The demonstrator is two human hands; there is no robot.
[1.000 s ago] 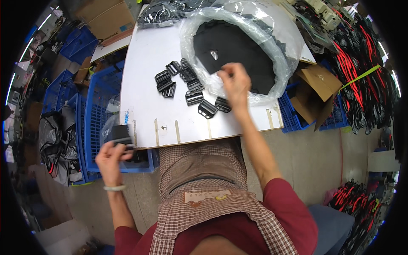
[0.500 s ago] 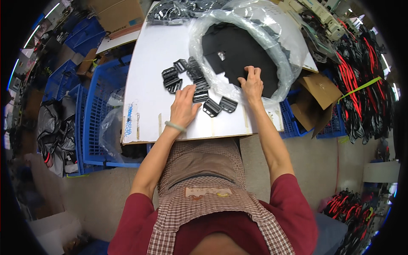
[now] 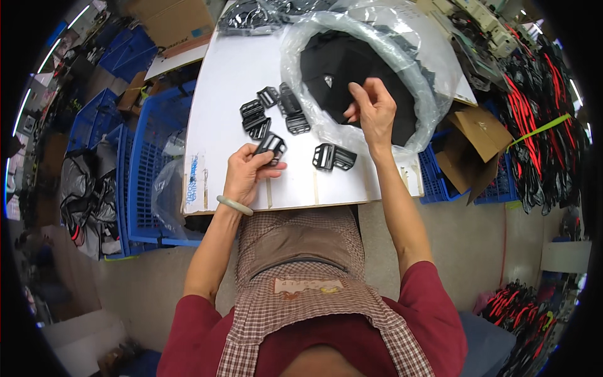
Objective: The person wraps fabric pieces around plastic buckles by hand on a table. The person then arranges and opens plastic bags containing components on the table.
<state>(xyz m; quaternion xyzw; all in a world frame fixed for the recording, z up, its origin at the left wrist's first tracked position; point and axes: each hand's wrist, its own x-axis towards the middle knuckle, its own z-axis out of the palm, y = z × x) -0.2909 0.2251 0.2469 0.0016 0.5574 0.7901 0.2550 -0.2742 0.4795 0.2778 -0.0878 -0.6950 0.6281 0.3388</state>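
My left hand (image 3: pixel 248 171) pinches a black plastic slotted buckle (image 3: pixel 272 149) between thumb and fingers, just above the near left part of the white tabletop. Past it, several more black buckles (image 3: pixel 254 112) lie in a loose cluster. Two others (image 3: pixel 333 157) rest together to the right, near the clear plastic bag. This bag (image 3: pixel 295 47) has its thick rim rolled down around black fabric pieces (image 3: pixel 333 56). Over the bag's near right part, my right hand (image 3: pixel 378 116) is raised with fingers curled in; black fabric behind them makes anything held there impossible to make out.
Another clear bag of black parts (image 3: pixel 251 17) lies at the table's far edge. Blue plastic crates (image 3: pixel 135 188) stand against the left side. An open cardboard box (image 3: pixel 477 135) is at the right, beside hanging black and red goods (image 3: pixel 527 119). The table's near edge (image 3: pixel 282 208) borders my apron.
My left hand has taken hold of a buckle from the cluster and drawn it left and nearer. My right hand has lifted off the black fabric, its fingers curling in.
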